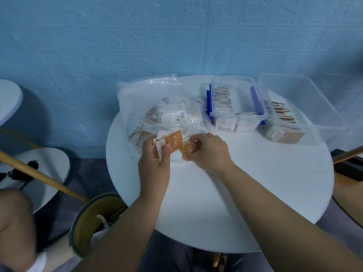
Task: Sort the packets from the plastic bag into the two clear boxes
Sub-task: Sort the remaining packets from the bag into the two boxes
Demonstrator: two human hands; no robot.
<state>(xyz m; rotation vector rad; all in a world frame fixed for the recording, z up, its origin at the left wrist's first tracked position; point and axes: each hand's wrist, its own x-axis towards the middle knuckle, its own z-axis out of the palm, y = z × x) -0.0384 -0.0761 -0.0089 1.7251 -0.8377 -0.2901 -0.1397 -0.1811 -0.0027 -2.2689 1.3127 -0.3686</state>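
Packets (169, 143), brown and white with a star print, were held fanned in the left hand (155, 167). Its fingers and thumb were curled round them just above the tabletop (235, 193), toward its left edge. A further brown packet (191, 147) was pinched by the right hand (210, 152), thumb beneath and fingers over it. The two hands were close together, their packets almost touching.

Just beyond them, at the far left edge of the tabletop, the plastic bag (141, 99) lay slumped with its mouth toward the hands. Many more packets could be made out through its film.

Along the far right edge two clear boxes were set side by side. In the blue-clipped box (233, 107) packets were stood on edge in a row. In the second box (290, 114), at the very edge, brown-faced packets were stacked. By what mark the two kinds were divided could not be told with certainty.

The step in hand was judged to be the gathering and matching of a handful at the bag's mouth, with the task only partly done, since both boxes were part filled and the bag well stocked.

For the next move, the pinched packet would have to be checked against the boxes' contents and carried rightward across the tabletop. It would then be lowered in line with the matching row without toppling it, while the left handful was kept firmly gripped.
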